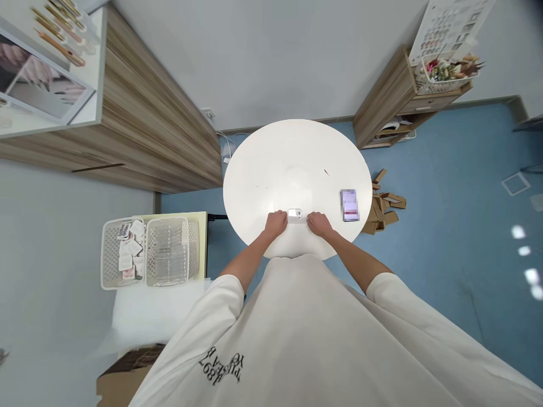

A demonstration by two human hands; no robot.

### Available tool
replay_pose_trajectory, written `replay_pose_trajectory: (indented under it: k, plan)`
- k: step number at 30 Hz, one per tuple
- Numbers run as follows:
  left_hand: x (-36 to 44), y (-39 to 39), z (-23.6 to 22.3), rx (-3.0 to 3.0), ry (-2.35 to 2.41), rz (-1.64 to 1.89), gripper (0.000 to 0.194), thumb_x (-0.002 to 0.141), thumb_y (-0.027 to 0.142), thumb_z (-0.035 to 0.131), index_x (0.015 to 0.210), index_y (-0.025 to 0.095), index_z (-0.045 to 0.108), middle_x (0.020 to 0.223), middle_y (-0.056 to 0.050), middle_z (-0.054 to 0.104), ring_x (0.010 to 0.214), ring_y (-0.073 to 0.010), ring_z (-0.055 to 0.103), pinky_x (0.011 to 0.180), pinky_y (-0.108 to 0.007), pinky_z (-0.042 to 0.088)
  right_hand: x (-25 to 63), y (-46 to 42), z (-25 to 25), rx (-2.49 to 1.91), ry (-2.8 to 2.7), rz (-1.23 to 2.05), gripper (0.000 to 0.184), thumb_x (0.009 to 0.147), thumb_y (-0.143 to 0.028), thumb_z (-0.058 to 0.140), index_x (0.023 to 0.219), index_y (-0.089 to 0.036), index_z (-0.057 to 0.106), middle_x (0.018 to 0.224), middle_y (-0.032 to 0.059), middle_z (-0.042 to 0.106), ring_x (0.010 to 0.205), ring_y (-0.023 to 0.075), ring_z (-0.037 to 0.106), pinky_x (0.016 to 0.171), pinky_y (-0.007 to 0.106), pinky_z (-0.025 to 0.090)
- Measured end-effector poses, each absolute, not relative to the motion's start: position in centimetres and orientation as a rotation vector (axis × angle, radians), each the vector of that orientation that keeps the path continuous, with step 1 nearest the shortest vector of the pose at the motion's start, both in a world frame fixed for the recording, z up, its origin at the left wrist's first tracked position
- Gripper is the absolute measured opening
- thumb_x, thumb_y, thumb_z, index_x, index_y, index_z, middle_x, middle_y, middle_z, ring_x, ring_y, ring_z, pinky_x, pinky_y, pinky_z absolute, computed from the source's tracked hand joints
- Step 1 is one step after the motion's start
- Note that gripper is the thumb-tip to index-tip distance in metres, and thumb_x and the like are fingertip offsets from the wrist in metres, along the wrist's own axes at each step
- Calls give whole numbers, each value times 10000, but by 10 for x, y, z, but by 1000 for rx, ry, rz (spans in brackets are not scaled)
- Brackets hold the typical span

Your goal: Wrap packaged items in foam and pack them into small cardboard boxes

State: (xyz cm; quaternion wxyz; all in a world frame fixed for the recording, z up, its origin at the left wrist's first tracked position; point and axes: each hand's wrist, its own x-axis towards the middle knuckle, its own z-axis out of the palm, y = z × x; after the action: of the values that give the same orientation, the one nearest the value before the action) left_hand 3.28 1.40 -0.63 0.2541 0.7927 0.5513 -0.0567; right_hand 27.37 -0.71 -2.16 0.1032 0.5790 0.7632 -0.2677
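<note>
Detail runs thin on my remote feed at the near side of the round white table point(292, 144), where the left hand point(276, 223) and the right hand point(319, 224) flank a small pale object point(294, 213). I make out darker marks on its top, but its lower side fades into the white of the table, and I cannot say what it is. Both hands show me knuckles, fingers bent and tips tucked from sight; the left hand is just beside the object, the right hand near it, and I cannot tell whether either one grips it or merely rests there. The wearer's white shirt point(297, 316) covers part of the table's near edge, its dark lettering upside down to me and creased past reading. Toward the table's right edge lies a phone point(350, 205), its screen broken into coarse blocks. Past that edge, the table partly hides some brown cardboard pieces point(385, 208). Well left of the table, one white basket point(108, 263) holds packets with print too small for me; the see-through contents of the basket beside it point(194, 249) defeat me too. Beyond the table to the right, a wooden cabinet point(384, 93) has murky shelves, and the poster point(449, 28) above is cut off by the frame.
</note>
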Motion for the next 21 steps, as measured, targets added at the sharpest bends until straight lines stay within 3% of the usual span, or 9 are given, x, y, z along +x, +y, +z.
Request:
replay_pose_trajectory:
  k: [5,9,15,21]
  plan:
    - [43,17,10,2370,1465,-42,347,924,101,440,1226,204,575,1278,-137,585,1190,-280,545,1021,-433,369,263,17,-21,1771,2129,-749,324,1045,-260,320,1024,-175,633,1063,140,655,975,258,583,807,343,367]
    - [55,-9,8,2509,1057,-149,350,906,93,439,1197,208,595,1215,-134,613,1141,-271,569,993,-417,397,259,22,-23,1779,2090,-730,329,1039,-246,317,1008,-170,635,1062,144,653,982,260,582,802,347,366]
    - [61,-15,-16,2500,1195,-147,515,851,61,474,1347,197,496,1522,-144,435,1434,-288,368,1146,-469,295,259,25,-25,1800,2089,-748,307,1029,-250,349,1003,-176,646,1040,152,668,982,268,595,819,359,381]
    - [59,4,-24,2357,1263,-130,566,849,57,501,1382,241,458,1596,-146,354,1484,-295,307,1172,-526,261,259,25,-26,1847,2098,-775,302,995,-217,367,1044,-173,662,1028,165,683,963,288,602,809,377,408]
